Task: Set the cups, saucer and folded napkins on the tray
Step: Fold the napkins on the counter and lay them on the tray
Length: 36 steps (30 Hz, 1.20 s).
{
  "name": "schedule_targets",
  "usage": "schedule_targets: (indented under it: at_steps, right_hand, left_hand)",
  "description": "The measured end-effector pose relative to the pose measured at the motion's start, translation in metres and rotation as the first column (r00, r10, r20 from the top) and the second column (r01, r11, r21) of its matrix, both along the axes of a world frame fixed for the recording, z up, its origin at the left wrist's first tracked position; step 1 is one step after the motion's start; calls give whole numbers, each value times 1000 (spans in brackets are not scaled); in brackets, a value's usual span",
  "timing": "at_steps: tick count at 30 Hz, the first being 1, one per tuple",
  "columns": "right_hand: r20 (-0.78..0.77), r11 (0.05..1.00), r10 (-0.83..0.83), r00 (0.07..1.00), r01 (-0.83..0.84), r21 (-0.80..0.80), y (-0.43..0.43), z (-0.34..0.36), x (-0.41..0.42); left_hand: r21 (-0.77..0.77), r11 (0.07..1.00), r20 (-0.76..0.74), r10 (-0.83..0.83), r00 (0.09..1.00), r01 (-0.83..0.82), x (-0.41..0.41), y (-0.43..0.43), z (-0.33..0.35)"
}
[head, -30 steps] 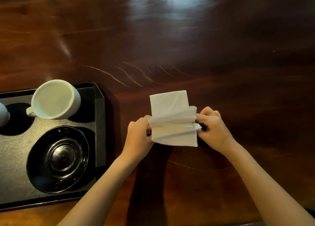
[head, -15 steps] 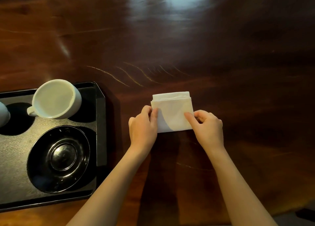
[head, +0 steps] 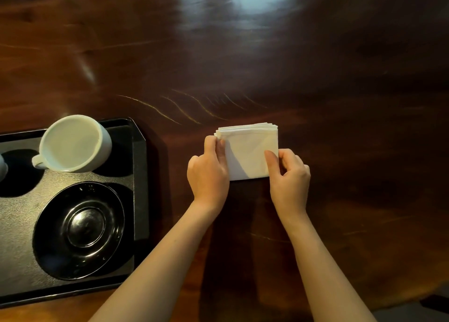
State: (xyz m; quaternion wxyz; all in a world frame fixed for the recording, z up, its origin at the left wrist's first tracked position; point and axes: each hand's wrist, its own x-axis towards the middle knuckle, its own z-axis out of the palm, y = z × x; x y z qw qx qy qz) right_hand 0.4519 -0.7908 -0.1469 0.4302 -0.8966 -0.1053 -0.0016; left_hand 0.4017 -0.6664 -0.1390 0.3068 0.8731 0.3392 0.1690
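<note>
A white folded napkin [head: 249, 149] lies flat on the dark wooden table, right of the tray. My left hand [head: 209, 173] pinches its left edge and my right hand [head: 289, 176] grips its lower right corner. The black tray [head: 139, 176] sits at the left. On it stand a white cup [head: 73, 143] at the back and a black saucer [head: 79, 229] in front. A sliver of a second white cup [head: 2, 166] shows at the left frame edge.
The glossy wooden table [head: 267, 66] stretches far back and to the right. A dark gap past the table edge shows at the bottom right corner [head: 432, 304].
The napkin was half folded and held up between both hands; now it is folded over into a small square, pressed flat, with my hands on its sides.
</note>
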Motion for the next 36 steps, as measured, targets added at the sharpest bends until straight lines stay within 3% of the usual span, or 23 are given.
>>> schedule_targets:
  at_steps: [5,11,15,20,25,28,30,32,34,36]
  right_hand:
    - [31,993,115,993,-115,-8,-3,1,8]
    - [-58,998,42,997,-45,-39,4,-7,18]
    - [-68,992,-27,997,18,-124,14,-8,22]
    - [34,965,-53,998,60,-256,21,-10,18]
    - [105,950,-119,987,143,-277,25,-12,14]
    - [237,907,-143,961,223,-357,25,-10,14]
    - [270,897,8,963,113,-427,25,-9,20]
    - [234,846,306,923,-151,-512,28,-9,29]
    - [113,696,561,820,-393,-601,27,-9,40]
    - [-30,555,663,748,-518,-651,22,-10,52]
  left_hand:
    - [-139,989,71,-44,997,53,2,1,-1]
    - [-155,988,-24,9,1000,-12,9,3,-6]
    - [-41,997,-93,57,994,-61,15,3,-8]
    - [67,991,-86,120,989,-114,19,-3,-11]
    - [48,984,-156,177,972,-172,23,-9,-10]
    - [208,968,-117,167,979,-141,21,-13,-19]
    - [293,954,-78,94,993,-68,21,-13,-23]
    - [332,940,-110,-45,993,80,22,-10,-25]
    - [353,914,-197,-134,971,198,20,-3,-28]
    - [369,889,-294,-166,941,272,16,4,-33]
